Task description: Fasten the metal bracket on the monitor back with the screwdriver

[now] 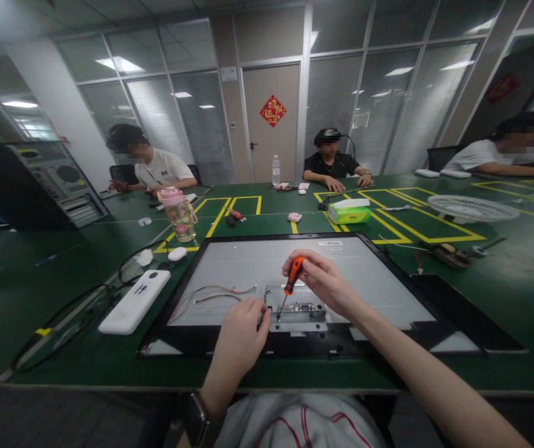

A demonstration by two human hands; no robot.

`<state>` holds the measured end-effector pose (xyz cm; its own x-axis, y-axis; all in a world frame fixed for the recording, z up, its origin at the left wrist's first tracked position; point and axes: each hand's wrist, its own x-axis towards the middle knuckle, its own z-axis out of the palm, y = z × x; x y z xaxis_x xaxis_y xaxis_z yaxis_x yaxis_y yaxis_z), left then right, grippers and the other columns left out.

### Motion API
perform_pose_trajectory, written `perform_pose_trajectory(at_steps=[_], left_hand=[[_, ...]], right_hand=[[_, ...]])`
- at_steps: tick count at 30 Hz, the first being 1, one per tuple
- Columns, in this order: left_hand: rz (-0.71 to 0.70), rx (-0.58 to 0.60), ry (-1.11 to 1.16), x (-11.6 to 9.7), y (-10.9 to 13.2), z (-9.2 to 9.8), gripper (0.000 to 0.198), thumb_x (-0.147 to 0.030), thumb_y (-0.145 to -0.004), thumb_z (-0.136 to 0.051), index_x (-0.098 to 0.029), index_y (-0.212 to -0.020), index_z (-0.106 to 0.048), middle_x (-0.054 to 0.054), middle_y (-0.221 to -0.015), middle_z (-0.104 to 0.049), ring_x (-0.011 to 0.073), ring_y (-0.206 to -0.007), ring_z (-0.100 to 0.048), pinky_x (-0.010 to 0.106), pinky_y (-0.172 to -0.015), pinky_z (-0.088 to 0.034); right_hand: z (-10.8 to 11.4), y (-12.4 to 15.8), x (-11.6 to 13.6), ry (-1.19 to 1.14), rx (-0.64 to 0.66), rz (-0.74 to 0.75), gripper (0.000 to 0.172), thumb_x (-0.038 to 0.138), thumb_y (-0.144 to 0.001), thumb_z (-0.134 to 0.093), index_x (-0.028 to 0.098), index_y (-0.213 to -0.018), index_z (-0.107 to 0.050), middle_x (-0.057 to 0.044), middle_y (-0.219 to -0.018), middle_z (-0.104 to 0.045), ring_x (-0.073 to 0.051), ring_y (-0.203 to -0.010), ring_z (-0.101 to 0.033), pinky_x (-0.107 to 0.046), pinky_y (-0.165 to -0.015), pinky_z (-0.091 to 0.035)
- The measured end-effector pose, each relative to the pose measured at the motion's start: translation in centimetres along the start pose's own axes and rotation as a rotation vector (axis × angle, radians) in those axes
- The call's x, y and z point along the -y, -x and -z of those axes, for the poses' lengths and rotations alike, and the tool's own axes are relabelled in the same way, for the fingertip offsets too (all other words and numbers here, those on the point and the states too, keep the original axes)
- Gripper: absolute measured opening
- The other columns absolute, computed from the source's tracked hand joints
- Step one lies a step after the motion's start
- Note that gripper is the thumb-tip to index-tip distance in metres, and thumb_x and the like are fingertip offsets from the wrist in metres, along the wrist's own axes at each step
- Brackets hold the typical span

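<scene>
A monitor panel [365,274] lies face down on the green table, its grey metal back up. My right hand [325,283] is closed round an orange-handled screwdriver [292,280], whose tip points down at a small metal bracket [297,308] near the panel's front edge. Just left of the bracket, my left hand [243,333] rests on the panel, its fingers curled and pinched at the bracket's left end beside the screwdriver tip. Thin coloured wires [215,294] run across the panel to the left of that hand.
A white power bank [134,302] with black cables lies left of the panel. Behind stand a pink-lidded bottle [180,214], a green tissue box [348,213], a white fan grille [472,207] and small tools. Three other people sit at the far side.
</scene>
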<state>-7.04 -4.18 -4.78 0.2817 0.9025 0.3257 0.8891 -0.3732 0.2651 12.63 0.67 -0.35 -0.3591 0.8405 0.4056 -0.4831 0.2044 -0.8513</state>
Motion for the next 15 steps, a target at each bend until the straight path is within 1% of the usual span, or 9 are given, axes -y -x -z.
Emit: perform_pose_trajectory(at_steps=[2, 5, 8, 12, 15], left_hand=[[0.001, 0.003, 0.002, -0.03, -0.01, 0.05, 0.018, -0.022, -0.095, -0.045, -0.019, -0.083, -0.058, 0.003, -0.082, -0.063, 0.0211, -0.079, -0.059, 0.033, -0.073, -0.043], [0.001, 0.000, 0.009, -0.03, 0.01, 0.04, 0.018, -0.022, -0.095, -0.045, -0.019, -0.084, -0.058, 0.003, -0.083, -0.063, 0.0211, -0.080, -0.060, 0.033, -0.074, -0.044], [-0.005, -0.004, 0.009, 0.03, 0.05, -0.06, 0.018, -0.022, -0.095, -0.044, -0.019, -0.083, -0.057, 0.003, -0.083, -0.063, 0.0209, -0.079, -0.059, 0.032, -0.074, -0.043], [-0.008, -0.011, 0.010, 0.10, 0.06, -0.19, 0.018, -0.022, -0.095, -0.044, -0.019, -0.083, -0.057, 0.003, -0.082, -0.062, 0.0205, -0.078, -0.059, 0.032, -0.073, -0.043], [-0.009, -0.010, 0.015, 0.14, 0.03, -0.22, 0.018, -0.022, -0.095, -0.044, -0.019, -0.083, -0.057, 0.003, -0.082, -0.062, 0.0204, -0.078, -0.059, 0.032, -0.073, -0.043]], right_hand=[[0.05, -0.01, -0.04, 0.031, -0.026, 0.025, 0.019, 0.039, -0.083, -0.071, 0.023, -0.091, -0.072, -0.003, -0.089, -0.068, -0.017, -0.086, -0.063, -0.031, -0.079, -0.049], [0.25, -0.07, -0.05, 0.070, -0.061, 0.038, 0.018, 0.040, -0.082, -0.072, 0.022, -0.085, -0.072, -0.003, -0.087, -0.066, -0.016, -0.084, -0.062, -0.031, -0.080, -0.048], [0.38, -0.13, -0.02, 0.046, -0.073, 0.020, 0.019, 0.040, -0.083, -0.071, 0.023, -0.090, -0.073, -0.003, -0.089, -0.069, -0.017, -0.087, -0.063, -0.032, -0.083, -0.049], [0.32, -0.20, 0.04, 0.014, -0.049, 0.010, 0.024, 0.040, -0.086, -0.068, 0.024, -0.103, -0.072, -0.004, -0.092, -0.071, -0.017, -0.091, -0.065, -0.033, -0.085, -0.049], [0.28, -0.27, 0.10, -0.005, -0.025, 0.016, 0.023, 0.039, -0.089, -0.064, 0.024, -0.104, -0.070, -0.004, -0.095, -0.071, -0.017, -0.091, -0.065, -0.033, -0.086, -0.048]])
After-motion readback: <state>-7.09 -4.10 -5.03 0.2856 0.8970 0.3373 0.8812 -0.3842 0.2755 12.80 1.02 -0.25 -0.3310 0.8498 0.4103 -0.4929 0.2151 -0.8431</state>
